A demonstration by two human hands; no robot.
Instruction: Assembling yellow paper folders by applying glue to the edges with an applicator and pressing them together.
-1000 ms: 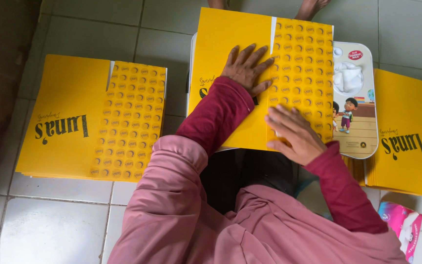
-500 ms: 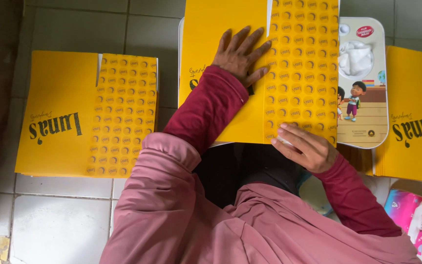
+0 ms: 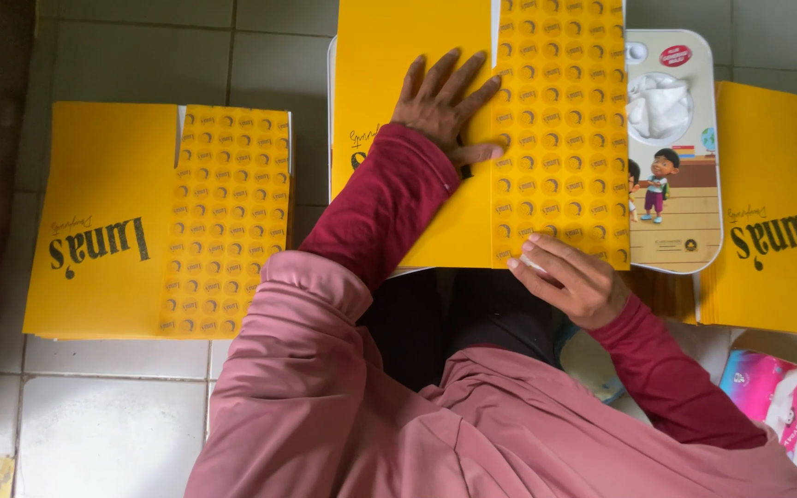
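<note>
Yellow folder (image 3: 417,129), hands (image 3: 440,106) flat, pinching edge

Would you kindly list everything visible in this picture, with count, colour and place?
Flat yellow cardboard sheets with a dotted panel: three; one at left on the floor, one in the middle under the hands, one at right.
White plastic tray with a cartoon picture card: one, right of the middle sheet.
Pink tissue packet: one, bottom right corner.
Tiled floor: pale grey, under everything.
Pink garment: one, over the person's body, bottom centre.
Left hand: flat on the middle sheet, fingers spread.
Right hand: curled at the middle sheet's near edge, pinching something small and white.
</note>
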